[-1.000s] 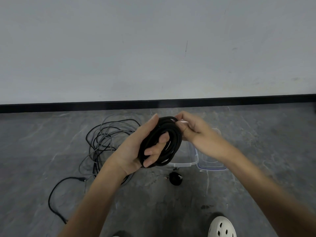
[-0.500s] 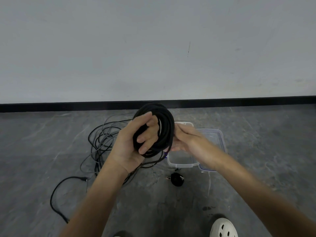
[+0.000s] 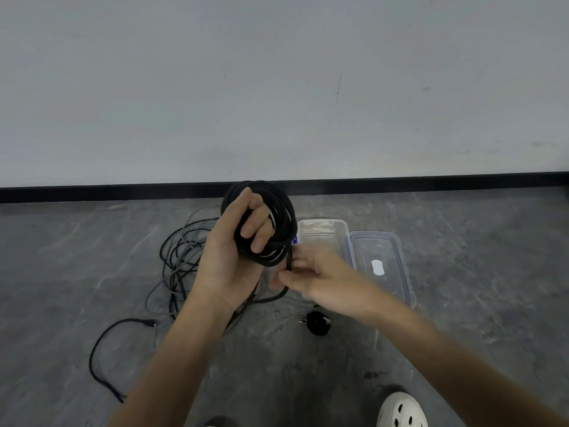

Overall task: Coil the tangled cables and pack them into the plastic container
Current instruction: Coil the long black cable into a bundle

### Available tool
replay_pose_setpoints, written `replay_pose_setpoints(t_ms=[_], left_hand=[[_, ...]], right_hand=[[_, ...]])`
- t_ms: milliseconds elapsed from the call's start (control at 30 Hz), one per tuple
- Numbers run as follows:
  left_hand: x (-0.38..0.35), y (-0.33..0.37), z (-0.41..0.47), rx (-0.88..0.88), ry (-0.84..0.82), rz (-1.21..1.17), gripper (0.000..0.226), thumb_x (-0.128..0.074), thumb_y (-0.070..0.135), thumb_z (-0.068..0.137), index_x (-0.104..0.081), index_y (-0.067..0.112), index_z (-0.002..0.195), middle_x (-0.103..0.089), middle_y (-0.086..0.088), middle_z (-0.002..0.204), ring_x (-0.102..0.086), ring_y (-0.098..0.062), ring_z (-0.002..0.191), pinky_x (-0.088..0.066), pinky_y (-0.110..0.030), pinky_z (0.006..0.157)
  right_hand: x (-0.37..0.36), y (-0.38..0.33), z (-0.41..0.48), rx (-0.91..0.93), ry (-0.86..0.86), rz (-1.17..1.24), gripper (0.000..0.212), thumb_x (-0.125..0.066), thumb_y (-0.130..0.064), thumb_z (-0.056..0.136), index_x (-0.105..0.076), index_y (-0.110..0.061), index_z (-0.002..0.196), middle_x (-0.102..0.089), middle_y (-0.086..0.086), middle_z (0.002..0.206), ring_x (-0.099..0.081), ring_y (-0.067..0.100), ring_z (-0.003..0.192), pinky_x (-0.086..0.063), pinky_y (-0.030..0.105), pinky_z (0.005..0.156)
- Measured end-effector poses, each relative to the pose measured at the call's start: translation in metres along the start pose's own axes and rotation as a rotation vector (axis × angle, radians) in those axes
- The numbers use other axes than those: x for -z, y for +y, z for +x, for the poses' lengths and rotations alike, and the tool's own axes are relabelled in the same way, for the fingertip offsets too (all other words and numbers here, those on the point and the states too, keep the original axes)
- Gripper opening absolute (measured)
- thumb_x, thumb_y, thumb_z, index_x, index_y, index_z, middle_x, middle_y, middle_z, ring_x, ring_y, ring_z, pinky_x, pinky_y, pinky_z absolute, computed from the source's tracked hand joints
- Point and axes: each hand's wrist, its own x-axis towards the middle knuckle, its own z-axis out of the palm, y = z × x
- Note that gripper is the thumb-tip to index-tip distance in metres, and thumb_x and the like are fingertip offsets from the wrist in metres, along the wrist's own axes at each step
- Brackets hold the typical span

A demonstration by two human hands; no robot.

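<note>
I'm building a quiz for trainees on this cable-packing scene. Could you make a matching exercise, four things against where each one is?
Things: 1 black coil; 2 lid; 3 small black bundle; 4 loose cables.
Places: A floor, left of the left hand; B gripped by that hand; C floor, right of the container; D floor, on the container's near side.
Pairs: 1-B, 2-C, 3-D, 4-A.

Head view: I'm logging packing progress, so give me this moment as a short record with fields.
Left hand: holds black coil above the floor
Right hand: pinches loose tail under the coil
Container: on floor, open, lid beside it
Tangled cables: on floor, uncoiled
Small coil: on floor near container
</note>
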Motion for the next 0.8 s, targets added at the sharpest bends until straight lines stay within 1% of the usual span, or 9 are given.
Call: replay_pose_setpoints(t_ms=[133,200,300,400,467,600,700,733,800], left_hand=[[-0.004,-0.003,0.001,-0.05,0.036,0.127,0.024,-0.053,0.031,0.092,-0.054,0.018,0.071,-0.037,0.009,0.053,-0.038,-0.005,0.046,-0.042,-0.016,0.052],[-0.006,-0.003,0.001,-0.077,0.072,0.183,0.022,-0.057,0.033,0.089,-0.052,0.018,0.073,-0.036,0.008,0.055,-0.038,-0.006,0.047,-0.041,-0.016,0.054],[-0.007,-0.006,0.0,-0.14,0.136,0.284,0.023,-0.055,0.036,0.089,-0.051,0.017,0.076,-0.035,0.007,0.058,-0.039,-0.007,0.05,-0.038,-0.016,0.056],[-0.008,-0.006,0.001,-0.17,0.164,0.274,0.025,-0.05,0.041,0.087,-0.052,0.017,0.078,-0.036,0.007,0.059,-0.04,-0.006,0.051,-0.041,-0.016,0.058],[-0.007,-0.003,0.001,-0.177,0.186,0.244,0.026,-0.051,0.044,0.085,-0.052,0.019,0.079,-0.037,0.008,0.059,-0.041,-0.006,0.052,-0.043,-0.016,0.059],[-0.005,-0.002,0.002,-0.203,0.219,0.205,0.029,-0.05,0.047,0.085,-0.053,0.019,0.081,-0.037,0.009,0.059,-0.042,-0.006,0.053,-0.046,-0.017,0.064],[-0.004,-0.003,0.003,-0.208,0.25,0.207,0.029,-0.051,0.048,0.083,-0.053,0.019,0.081,-0.037,0.009,0.059,-0.041,-0.006,0.053,-0.044,-0.018,0.067],[-0.004,-0.003,0.003,-0.213,0.257,0.218,0.028,-0.052,0.048,0.083,-0.053,0.019,0.08,-0.037,0.009,0.059,-0.042,-0.006,0.053,-0.044,-0.018,0.066],[-0.003,-0.002,0.004,-0.226,0.272,0.24,0.028,-0.052,0.047,0.082,-0.052,0.019,0.08,-0.038,0.009,0.058,-0.042,-0.006,0.052,-0.045,-0.017,0.064]], right_hand=[[-0.002,0.0,0.0,-0.037,-0.023,0.052,0.028,-0.056,-0.008,0.094,-0.054,-0.012,0.122,-0.07,0.008,0.109,-0.064,0.013,0.107,-0.05,0.029,0.098],[-0.003,0.0,-0.002,-0.053,-0.052,0.057,0.031,-0.055,-0.01,0.095,-0.048,-0.012,0.125,-0.07,0.007,0.107,-0.066,0.014,0.104,-0.049,0.033,0.1],[-0.007,0.001,-0.002,-0.026,-0.043,-0.042,0.013,-0.05,-0.007,0.096,-0.059,0.0,0.102,-0.072,0.005,0.09,-0.069,0.011,0.092,-0.051,0.029,0.094],[-0.011,-0.002,-0.005,-0.027,-0.016,-0.099,0.021,-0.05,-0.011,0.097,-0.064,-0.012,0.082,-0.07,-0.003,0.075,-0.065,0.003,0.079,-0.05,0.02,0.085],[-0.013,-0.003,-0.005,-0.012,-0.005,-0.112,0.02,-0.049,-0.015,0.097,-0.062,-0.016,0.082,-0.07,-0.005,0.077,-0.065,0.006,0.08,-0.051,0.025,0.084],[-0.013,-0.003,-0.005,-0.048,-0.029,-0.078,0.013,-0.046,-0.025,0.099,-0.056,-0.023,0.09,-0.072,-0.003,0.1,-0.065,0.012,0.1,-0.051,0.036,0.091],[-0.014,-0.005,-0.008,-0.031,-0.086,-0.056,0.011,-0.044,-0.022,0.1,-0.052,-0.018,0.093,-0.07,-0.018,0.078,-0.063,-0.006,0.079,-0.048,0.029,0.074],[-0.015,-0.007,-0.009,-0.02,-0.095,-0.066,0.01,-0.044,-0.02,0.1,-0.052,-0.015,0.096,-0.069,-0.02,0.074,-0.062,-0.003,0.073,-0.047,0.03,0.07],[-0.017,-0.008,-0.009,-0.015,-0.086,-0.09,0.016,-0.043,-0.02,0.101,-0.057,-0.013,0.102,-0.074,-0.013,0.081,-0.063,0.024,0.08,-0.048,0.041,0.075]])
